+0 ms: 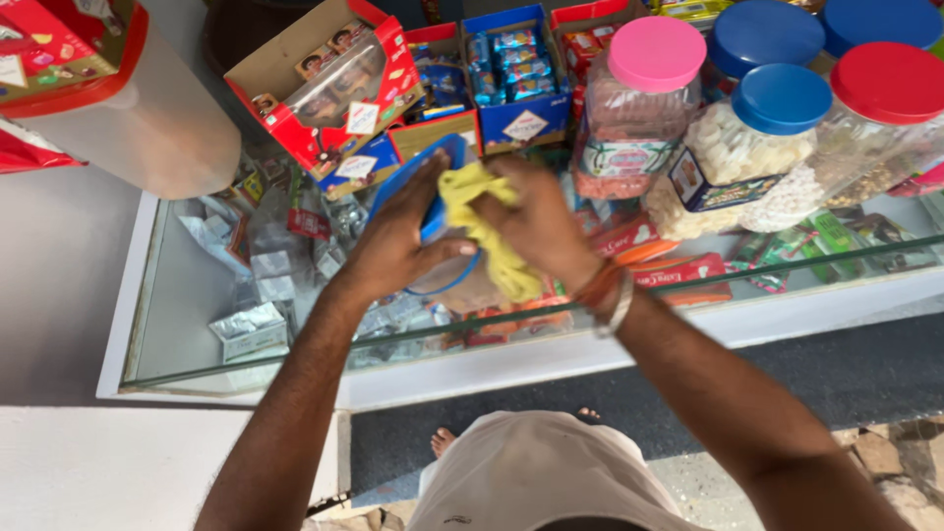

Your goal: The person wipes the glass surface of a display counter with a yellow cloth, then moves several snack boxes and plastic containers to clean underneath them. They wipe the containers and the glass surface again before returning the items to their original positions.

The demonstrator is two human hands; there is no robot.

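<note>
Five lidded jars (777,147), one yellow cloth (482,231)

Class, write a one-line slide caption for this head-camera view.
Left hand steadies a blue-lidded jar while right hand wipes it with a yellow cloth.

Round blue plastic lid (425,187): tilted on edge, raised above the glass tabletop (197,295), partly hidden. Crumpled yellow cloth (482,231): pressed against the lid's face, bunched at top, loose end hanging down below the lid's rim.

Jars (777,138) crowd the counter just right of the right hand (536,221), and boxes (433,88) block the far side. Left of the left hand (398,241), bare glass (187,285) leaves room up to a white tub (138,128).
</note>
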